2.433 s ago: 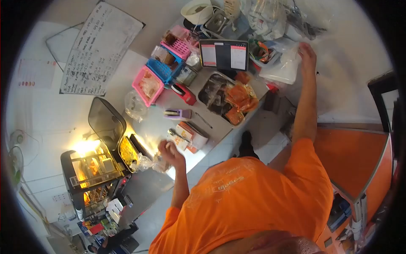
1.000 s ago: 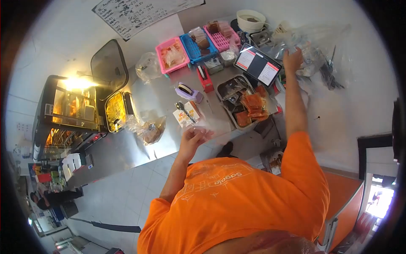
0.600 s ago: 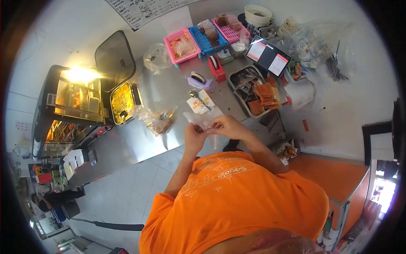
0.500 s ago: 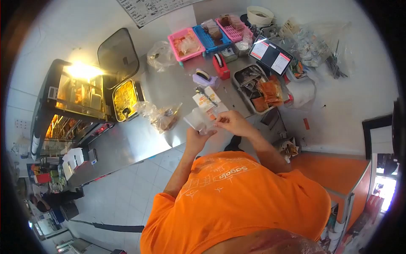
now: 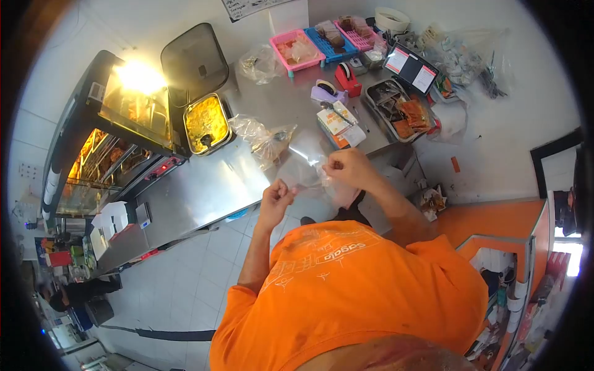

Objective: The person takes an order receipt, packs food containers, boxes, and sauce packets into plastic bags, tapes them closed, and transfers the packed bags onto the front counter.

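A clear plastic bag (image 5: 304, 162) is spread between my two hands at the counter's front edge. My left hand (image 5: 276, 201) pinches one side of it, fingers closed. On the other side my right hand (image 5: 346, 168) grips the bag, fingers closed. Beyond the hands lie a notepad or box (image 5: 341, 125) with a dark spoon-like item on it, a purple tape dispenser (image 5: 328, 94) and a red one (image 5: 348, 80). Left of the bag sits another plastic bag (image 5: 267, 141) with something brownish inside.
A lit glass warmer (image 5: 133, 114) and a tray of yellow food (image 5: 207, 123) stand at the left. At the back are pink (image 5: 297, 51) and blue (image 5: 325, 44) baskets, a tablet (image 5: 411, 68) and a tray of packets (image 5: 399, 111). Another person (image 5: 80, 294) is far left.
My right hand came down from the bags at the back and joined my left hand. Together they have pulled the clear bag wider apart. The view has shifted, bringing the warmer closer.
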### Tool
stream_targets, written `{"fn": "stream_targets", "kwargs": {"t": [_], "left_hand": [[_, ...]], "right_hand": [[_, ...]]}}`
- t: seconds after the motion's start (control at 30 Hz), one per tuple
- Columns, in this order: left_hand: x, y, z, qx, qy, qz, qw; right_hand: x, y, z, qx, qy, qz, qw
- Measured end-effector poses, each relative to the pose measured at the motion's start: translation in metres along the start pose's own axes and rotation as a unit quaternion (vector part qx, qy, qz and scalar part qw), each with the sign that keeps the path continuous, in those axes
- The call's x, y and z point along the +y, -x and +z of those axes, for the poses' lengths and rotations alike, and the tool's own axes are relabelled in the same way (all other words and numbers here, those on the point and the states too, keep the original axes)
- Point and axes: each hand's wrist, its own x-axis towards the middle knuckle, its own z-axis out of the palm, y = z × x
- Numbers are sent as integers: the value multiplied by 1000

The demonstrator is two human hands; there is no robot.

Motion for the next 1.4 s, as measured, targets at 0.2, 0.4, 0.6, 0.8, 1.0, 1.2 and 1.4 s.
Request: {"fn": "stream_targets", "kwargs": {"t": [0.2,0.4,0.6,0.8,1.0,1.2,1.4], "left_hand": [[9,20,12,-37,10,-30,999],[-12,29,9,57,104,-30,992],[-12,35,3,57,53,-39,996],[-31,43,-12,27,-208,22,977],[-6,43,-12,390,235,102,884],[-2,66,-120,422,280,94,857],[-11,21,-13,193,298,44,934]], "right_hand": [[-24,11,48,-22,-154,-10,988],[-45,17,66,76,-156,14,985],[-47,15,72,89,-161,0,983],[-31,12,89,-25,-217,52,974],[-15,17,21,342,178,-23,922],[88,69,-92,246,62,200,946],[33,49,25,-4,-311,163,936]]}}
